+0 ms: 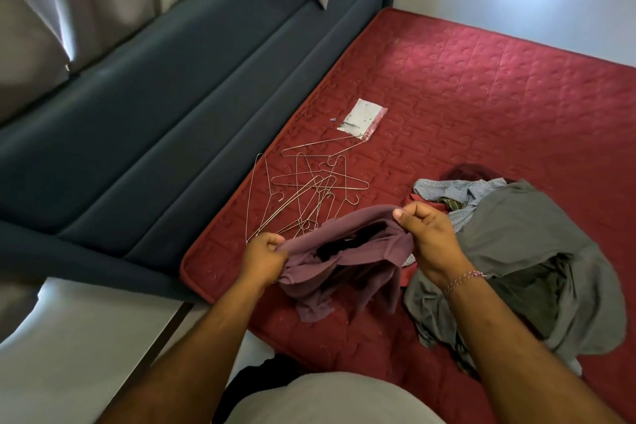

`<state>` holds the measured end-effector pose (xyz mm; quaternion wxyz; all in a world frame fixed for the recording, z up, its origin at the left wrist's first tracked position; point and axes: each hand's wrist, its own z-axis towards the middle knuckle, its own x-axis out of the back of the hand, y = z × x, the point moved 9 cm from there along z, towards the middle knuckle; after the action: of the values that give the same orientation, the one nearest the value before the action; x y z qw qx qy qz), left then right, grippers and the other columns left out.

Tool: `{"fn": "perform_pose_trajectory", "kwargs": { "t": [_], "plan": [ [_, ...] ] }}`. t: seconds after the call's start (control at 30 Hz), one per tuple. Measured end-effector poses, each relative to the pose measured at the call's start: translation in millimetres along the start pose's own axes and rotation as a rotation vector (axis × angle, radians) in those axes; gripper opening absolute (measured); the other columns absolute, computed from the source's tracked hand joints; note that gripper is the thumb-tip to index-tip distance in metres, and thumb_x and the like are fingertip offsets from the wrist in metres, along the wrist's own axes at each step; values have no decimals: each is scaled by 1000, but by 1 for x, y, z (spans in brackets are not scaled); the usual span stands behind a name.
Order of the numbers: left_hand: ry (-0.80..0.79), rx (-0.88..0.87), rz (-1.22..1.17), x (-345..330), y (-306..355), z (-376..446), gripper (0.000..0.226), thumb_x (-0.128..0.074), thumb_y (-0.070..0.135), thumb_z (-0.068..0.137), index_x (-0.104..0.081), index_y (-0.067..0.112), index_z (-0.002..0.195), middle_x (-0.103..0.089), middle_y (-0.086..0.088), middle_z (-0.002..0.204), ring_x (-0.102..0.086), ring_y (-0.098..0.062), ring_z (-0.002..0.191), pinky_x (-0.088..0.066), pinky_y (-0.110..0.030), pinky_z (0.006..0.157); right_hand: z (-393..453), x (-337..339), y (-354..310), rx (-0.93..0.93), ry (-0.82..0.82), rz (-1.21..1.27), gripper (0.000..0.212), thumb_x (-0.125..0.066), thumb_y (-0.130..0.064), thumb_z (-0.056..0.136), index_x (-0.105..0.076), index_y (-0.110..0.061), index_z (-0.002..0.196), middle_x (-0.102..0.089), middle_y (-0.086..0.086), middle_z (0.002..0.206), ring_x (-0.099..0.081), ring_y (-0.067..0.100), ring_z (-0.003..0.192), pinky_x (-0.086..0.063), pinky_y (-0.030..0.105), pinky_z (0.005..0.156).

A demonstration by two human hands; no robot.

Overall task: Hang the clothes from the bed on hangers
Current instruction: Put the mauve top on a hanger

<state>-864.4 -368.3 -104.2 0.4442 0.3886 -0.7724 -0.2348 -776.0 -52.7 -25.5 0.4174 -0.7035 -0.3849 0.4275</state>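
Mauve, soft, limp garment (pixel 347 251) looked light, sagging near the bed's (pixel 481 96) front edge between left hand (pixel 263 256) and right hand (pixel 425 237), whose fingers pinched its upper hem.

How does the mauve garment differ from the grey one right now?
The mauve garment is gripped by the left hand and right hand, stretched between them; the grey garment lies crumpled and untouched in the pile. The grey one looks larger. Both are over the red mattress.

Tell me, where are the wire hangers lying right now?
In the head view, the wire hangers lie in a loose tangle on the red mattress, near its left edge, just beyond the purple garment and below a small plastic packet.
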Motion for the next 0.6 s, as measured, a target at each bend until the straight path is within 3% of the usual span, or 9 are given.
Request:
{"fn": "perform_pose_trajectory", "kwargs": {
  "t": [0.1,0.23,0.3,0.4,0.5,0.6],
  "plan": [
    [24,102,53,-6,-28,-3,9,-75,5,86,-71,3,78,-66,-7,67,-58,-21,62,-52,-32,62,-3,-8,1,27,17,52,41,-90,-41,67,-63,-11,72,-63,9,70,-59,18,64,-54,29,64],
    [-157,311,-556,-31,-45,-27,6,-66,12,100,-70,8,102,-72,-11,92,-64,-19,77,-60,-35,67,-1,2,7,19,140,177,26,-65,-11,95,-52,-8,73,-61,6,66,-58,16,60,-54,27,61],
    [-166,299,-785,-27,-39,-30,13,-57,16,105,-66,10,111,-73,-8,99,-67,-20,84,-58,-40,74,1,20,14,-21,216,204,27,-62,-8,99,-54,-8,73,-62,7,68,-59,17,62,-55,29,63],
    [-165,328,-993,-24,-30,-33,28,-41,26,109,-64,10,111,-73,-9,99,-68,-22,82,-52,-42,74,-1,41,29,-78,258,193,26,-66,-12,97,-57,-10,73,-62,10,71,-59,21,63,-52,35,66],
    [-138,364,-932,-24,-27,-35,36,-45,38,108,-64,9,112,-72,-12,86,-63,-23,71,-52,-40,70,-6,37,37,-116,204,225,25,-68,-16,96,-58,-10,73,-61,13,71,-58,25,63,-51,39,66],
    [-59,260,-670,-16,-25,-30,29,-65,43,99,-67,14,103,-68,-5,74,-57,-21,66,-48,-32,64,-11,18,29,-87,176,197,27,-65,-12,96,-54,-7,72,-58,8,65,-56,20,57,-53,30,58]
  ]
}}
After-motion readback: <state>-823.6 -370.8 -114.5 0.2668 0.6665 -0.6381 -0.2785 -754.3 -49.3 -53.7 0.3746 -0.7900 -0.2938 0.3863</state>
